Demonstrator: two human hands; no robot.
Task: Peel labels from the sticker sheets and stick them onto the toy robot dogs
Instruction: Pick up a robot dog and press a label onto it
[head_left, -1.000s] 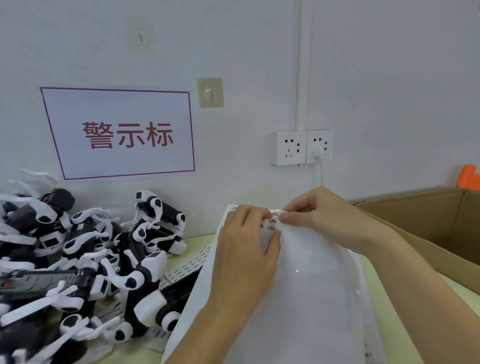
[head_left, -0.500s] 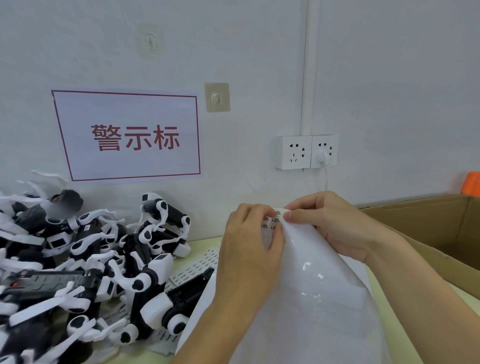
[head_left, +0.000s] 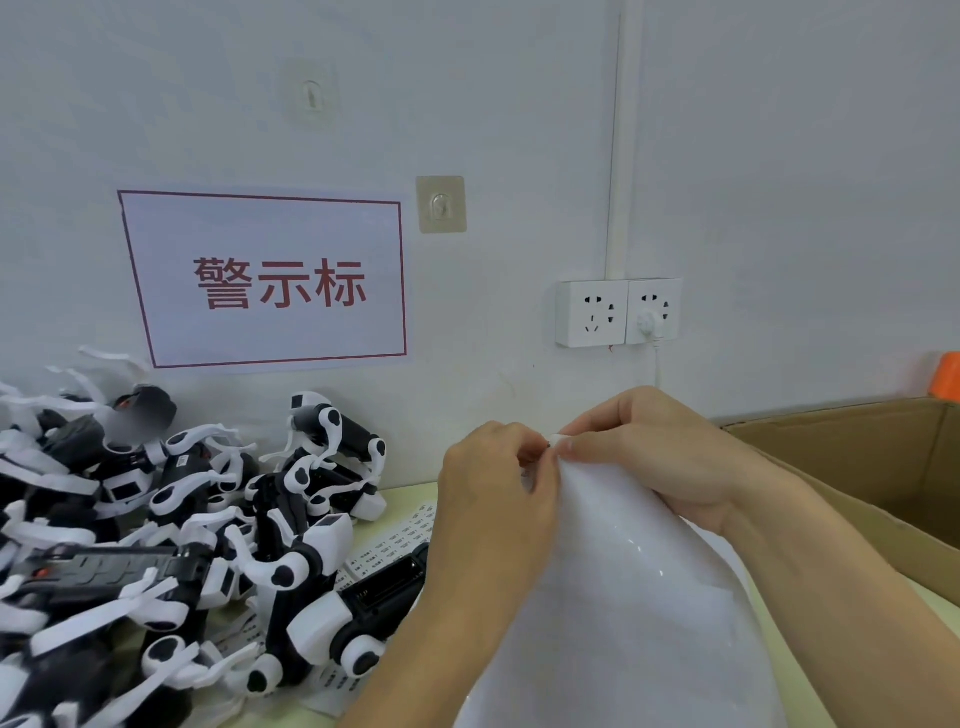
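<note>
Both hands meet at the raised top edge of a glossy white sticker sheet (head_left: 623, 597) near centre frame: the left hand (head_left: 493, 499) pinches it from nine o'clock, the right hand (head_left: 660, 452) from three, apparently working a label loose. No label looks lifted clear yet, so sticking lies ahead for the black-and-white plastic toy robot dogs (head_left: 171, 545) heaped at eight o'clock. More printed label sheets (head_left: 400, 540) lie on the pale green desk (head_left: 410, 493); a brown cardboard box (head_left: 872, 478) sits at three o'clock, with a red-bordered wall sign (head_left: 270, 280) at eleven.
</note>
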